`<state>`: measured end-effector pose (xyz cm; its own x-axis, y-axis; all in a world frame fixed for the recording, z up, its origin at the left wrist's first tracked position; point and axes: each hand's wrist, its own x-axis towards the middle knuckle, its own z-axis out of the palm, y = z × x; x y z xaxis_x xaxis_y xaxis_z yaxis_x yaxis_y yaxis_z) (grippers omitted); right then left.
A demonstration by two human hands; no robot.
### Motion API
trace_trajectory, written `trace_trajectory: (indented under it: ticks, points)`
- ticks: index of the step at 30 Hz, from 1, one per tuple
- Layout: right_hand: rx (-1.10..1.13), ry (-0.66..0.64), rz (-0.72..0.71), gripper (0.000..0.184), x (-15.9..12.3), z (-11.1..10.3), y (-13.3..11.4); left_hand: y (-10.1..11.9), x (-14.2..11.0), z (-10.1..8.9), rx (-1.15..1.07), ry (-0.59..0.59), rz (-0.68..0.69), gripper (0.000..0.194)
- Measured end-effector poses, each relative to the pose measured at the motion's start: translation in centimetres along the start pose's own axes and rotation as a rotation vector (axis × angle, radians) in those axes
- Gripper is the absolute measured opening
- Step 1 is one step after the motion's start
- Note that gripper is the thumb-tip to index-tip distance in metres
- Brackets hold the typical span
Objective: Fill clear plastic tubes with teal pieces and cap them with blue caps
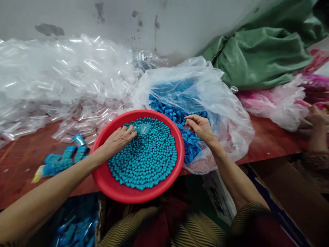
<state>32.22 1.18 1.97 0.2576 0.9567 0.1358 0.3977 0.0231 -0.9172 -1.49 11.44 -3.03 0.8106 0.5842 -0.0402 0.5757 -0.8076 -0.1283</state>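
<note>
A red round basin (108,181) on the table edge holds a heap of small teal balls (146,157). My left hand (118,140) lies on the balls at the basin's far left, fingers closed round a small clear plastic tube (142,128). My right hand (200,127) reaches past the basin's right rim into an open clear bag (226,103) of blue caps (187,144), fingertips pinched among the caps; what they hold is hidden.
A large pile of clear empty tubes (64,82) fills the left of the red-brown table (272,140). Filled blue tubes (64,157) lie left of the basin. Green sacks (259,55) and pink bags (280,103) sit at right, where another person's hand (317,116) works.
</note>
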Motion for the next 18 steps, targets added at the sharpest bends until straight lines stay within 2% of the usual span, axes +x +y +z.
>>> trace_trajectory:
  ticks: [3,7,11,15,18]
  points:
    - [-0.026,-0.012,0.048,0.024,0.6,-0.8,1.9,-0.8,0.2,0.2,0.001,-0.037,0.04,0.052]
    - [-0.389,-0.062,-0.009,0.024,1.6,-0.5,4.6,-0.1,0.9,-0.8,0.018,-0.105,0.008,0.049]
    - [-0.676,-0.127,-0.123,0.043,3.5,1.4,6.2,2.0,1.4,-1.7,0.043,-0.125,-0.042,0.04]
    - [-0.825,-0.356,-0.172,0.072,6.0,4.1,6.7,3.3,1.2,-2.3,0.035,-0.164,-0.066,0.036]
    - [-0.896,-0.425,-0.128,0.071,6.8,5.7,7.0,3.8,0.9,-2.8,-0.001,-0.228,-0.124,0.034]
